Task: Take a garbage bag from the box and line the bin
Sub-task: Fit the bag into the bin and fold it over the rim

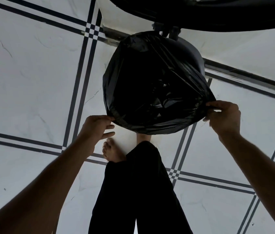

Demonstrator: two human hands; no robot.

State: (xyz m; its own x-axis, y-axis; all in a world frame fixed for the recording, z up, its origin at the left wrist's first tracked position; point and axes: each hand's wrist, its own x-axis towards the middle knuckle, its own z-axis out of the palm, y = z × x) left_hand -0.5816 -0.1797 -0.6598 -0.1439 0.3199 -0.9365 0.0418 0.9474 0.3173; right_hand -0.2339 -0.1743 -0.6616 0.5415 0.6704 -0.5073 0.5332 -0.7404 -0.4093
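Observation:
A black garbage bag (pixel 152 120) is stretched over the rim of a round bin seen from above, and the bag's dark inside fills the opening. The bin's raised lid (pixel 196 53) shows at the far side. My left hand (pixel 98 125) pinches the bag's edge at the near-left of the rim. My right hand (pixel 223 115) pinches the bag's edge at the right of the rim. The bin's own walls are hidden under the bag. No box is in view.
The floor (pixel 32 81) is white tile with dark double lines. My bare foot (pixel 111 151) and black trouser legs (pixel 138 191) stand just in front of the bin. A white wall (pixel 133 14) and a dark curved object (pixel 217 12) lie beyond it.

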